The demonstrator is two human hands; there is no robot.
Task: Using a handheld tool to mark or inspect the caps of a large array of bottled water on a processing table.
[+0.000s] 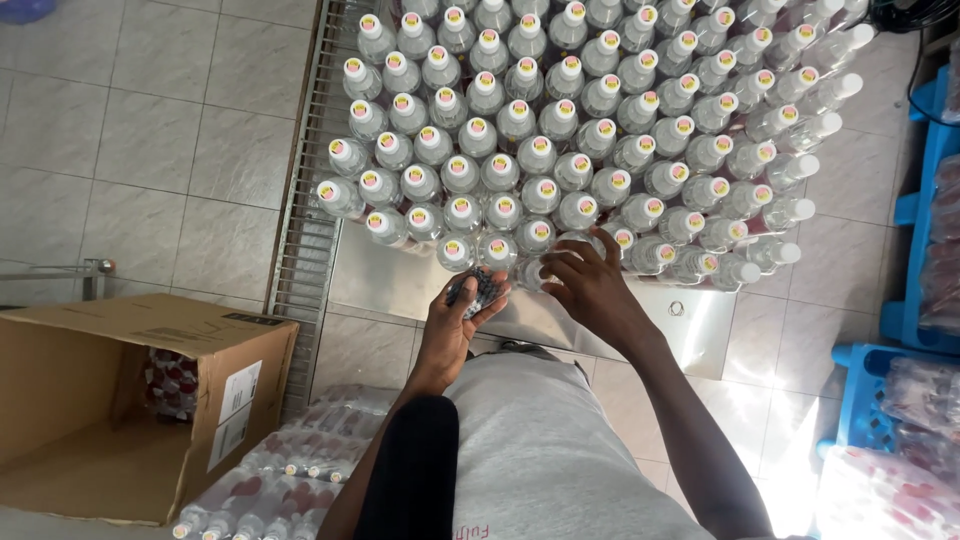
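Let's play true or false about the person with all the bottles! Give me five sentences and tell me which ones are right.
1. The bottles stand packed together on a metal table. True.
2. The left hand is empty. False: it holds a small dark object; what it is cannot be told.
3. The right hand touches a bottle at the near edge of the group. True.
4. The cardboard box on the left is taped shut. False: it lies open, with something wrapped inside.
5. The crates on the right are red. False: they are blue.
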